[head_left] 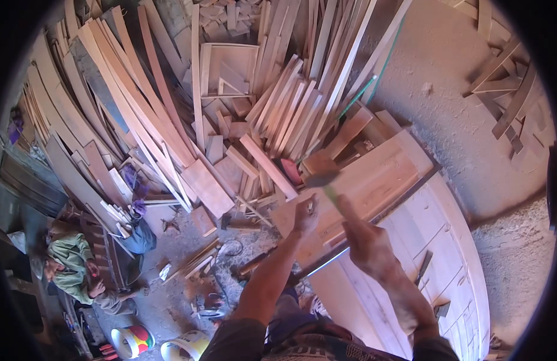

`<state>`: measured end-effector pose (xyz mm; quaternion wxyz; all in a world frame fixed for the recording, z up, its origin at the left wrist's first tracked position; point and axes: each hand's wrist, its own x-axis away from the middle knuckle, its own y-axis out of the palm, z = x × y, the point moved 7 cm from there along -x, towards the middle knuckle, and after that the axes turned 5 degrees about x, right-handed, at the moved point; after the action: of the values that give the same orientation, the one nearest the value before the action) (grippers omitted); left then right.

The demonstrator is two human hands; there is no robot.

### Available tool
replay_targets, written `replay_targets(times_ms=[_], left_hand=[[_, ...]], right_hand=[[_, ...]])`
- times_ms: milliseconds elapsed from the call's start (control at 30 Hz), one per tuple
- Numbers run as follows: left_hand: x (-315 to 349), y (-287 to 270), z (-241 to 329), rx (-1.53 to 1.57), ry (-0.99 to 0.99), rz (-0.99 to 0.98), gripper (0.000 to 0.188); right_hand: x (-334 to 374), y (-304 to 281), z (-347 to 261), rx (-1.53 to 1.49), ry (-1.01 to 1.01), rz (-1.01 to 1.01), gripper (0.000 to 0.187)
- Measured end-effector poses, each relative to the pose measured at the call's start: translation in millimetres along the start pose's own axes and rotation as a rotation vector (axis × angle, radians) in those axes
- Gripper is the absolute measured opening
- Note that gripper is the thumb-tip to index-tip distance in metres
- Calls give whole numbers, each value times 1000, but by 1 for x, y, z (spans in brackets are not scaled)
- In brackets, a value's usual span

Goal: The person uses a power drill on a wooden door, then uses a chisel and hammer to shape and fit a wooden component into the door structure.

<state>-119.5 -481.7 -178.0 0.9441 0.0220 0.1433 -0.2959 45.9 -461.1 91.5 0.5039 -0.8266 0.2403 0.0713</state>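
My right hand [369, 246] is wrapped round the handle of a hammer [322, 178], whose dark head is smeared by motion. The hammer hangs over a wooden panel [381, 186] with a raised frame. At the left part of that panel my left hand [305, 215] is closed, its fingers pinched together; whatever they hold is too small to make out. The panel lies across a larger surface of pale wooden boards [405, 240] with a curved look at its right edge. A dark strip runs along the panel's near edge.
Long timber strips [140, 108] lean in stacks at the far left, and short offcuts [290, 120] are piled beyond the panel. A dark tool [423, 268] lies on the boards. One person [74, 265] sits at the left. Two buckets [132, 342] stand at the lower left.
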Motion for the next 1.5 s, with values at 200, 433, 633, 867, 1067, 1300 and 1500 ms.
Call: replay_targets(times_ms=[200, 433, 633, 867, 1067, 1300, 1500], left_hand=[[2, 15, -7, 126, 85, 43, 39], [-3, 15, -7, 26, -10, -40, 30], [-2, -6, -31, 44, 69, 8, 28], [6, 13, -5, 87, 111, 33, 40], [-3, 17, -21, -14, 39, 2, 35], [2, 26, -33, 97, -64, -10, 32], [17, 1, -66, -162, -206, -305, 29]], right_hand=[[50, 66, 63, 21, -4, -154, 61], [35, 6, 13, -157, -105, 292, 67], [20, 34, 12, 12, -2, -96, 73], [43, 67, 55, 46, 229, -318, 66], [28, 12, 16, -67, 36, 122, 64], [60, 45, 92, 114, 447, -170, 60], [233, 24, 183, 69, 1006, 118, 26]])
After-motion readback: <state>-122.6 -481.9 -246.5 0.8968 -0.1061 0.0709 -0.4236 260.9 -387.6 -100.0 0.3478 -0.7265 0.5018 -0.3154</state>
